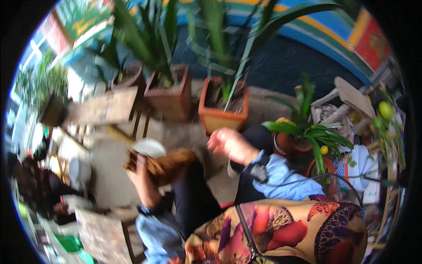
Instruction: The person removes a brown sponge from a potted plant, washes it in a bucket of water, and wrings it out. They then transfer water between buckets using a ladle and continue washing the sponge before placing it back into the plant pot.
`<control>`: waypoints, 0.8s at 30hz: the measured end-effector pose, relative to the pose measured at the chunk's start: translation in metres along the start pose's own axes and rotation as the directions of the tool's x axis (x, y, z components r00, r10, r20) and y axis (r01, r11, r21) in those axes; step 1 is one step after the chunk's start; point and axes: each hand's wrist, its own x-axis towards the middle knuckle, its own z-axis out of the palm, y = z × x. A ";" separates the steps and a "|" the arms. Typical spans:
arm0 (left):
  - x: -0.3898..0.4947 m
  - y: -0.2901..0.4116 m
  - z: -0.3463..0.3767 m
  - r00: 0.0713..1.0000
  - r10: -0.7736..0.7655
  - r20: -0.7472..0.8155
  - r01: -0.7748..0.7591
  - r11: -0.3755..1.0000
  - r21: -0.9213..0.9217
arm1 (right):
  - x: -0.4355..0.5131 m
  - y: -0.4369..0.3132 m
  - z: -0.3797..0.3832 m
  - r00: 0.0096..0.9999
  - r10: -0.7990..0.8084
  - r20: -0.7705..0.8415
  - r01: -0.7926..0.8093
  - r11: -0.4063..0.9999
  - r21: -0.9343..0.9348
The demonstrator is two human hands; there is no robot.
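Observation:
My left hand (140, 171) grips a brown, rough-looking bundle (171, 165), blurred, its exact kind unclear. It lies over my left knee. Against its upper side rests a white rounded object (150, 147), perhaps a bowl or lid. My right hand (232, 145) hovers above my right knee with loosely bent fingers, and nothing shows in it. Just beyond that hand stands a square orange planter (224, 117) holding soil and a tall long-leaved plant (214, 39). Both hands are blurred.
A wooden bench (102, 107) stands at the far left, with a wooden stool (102, 234) nearer. Another person (39, 188) in dark clothing is at the left edge. On the right are a potted plant (303, 132) and a cable (329, 175) by my sleeve.

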 end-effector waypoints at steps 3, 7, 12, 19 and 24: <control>0.041 0.023 -0.060 0.984 0.100 -0.149 -0.082 0.989 0.125 | 0.001 -0.017 -0.014 0.979 -0.028 -0.203 0.002 0.992 -0.127; 0.099 0.024 -0.129 0.987 -0.107 0.117 0.065 0.947 0.316 | 0.005 -0.024 -0.011 0.884 0.019 -0.466 -0.073 0.992 -0.099; 0.162 -0.068 -0.178 0.852 -0.493 0.175 0.363 0.799 0.479 | 0.021 -0.011 0.022 0.917 0.109 -0.385 -0.231 0.930 -0.286; 0.232 -0.233 -0.248 0.871 -0.462 0.166 -0.201 -0.028 0.979 | 0.034 -0.006 0.046 0.893 0.200 -0.404 -0.371 0.835 -0.406; 0.207 -0.318 -0.262 0.629 -0.741 0.234 -0.346 0.003 0.938 | 0.043 -0.004 0.051 0.867 0.247 -0.432 -0.442 0.783 -0.437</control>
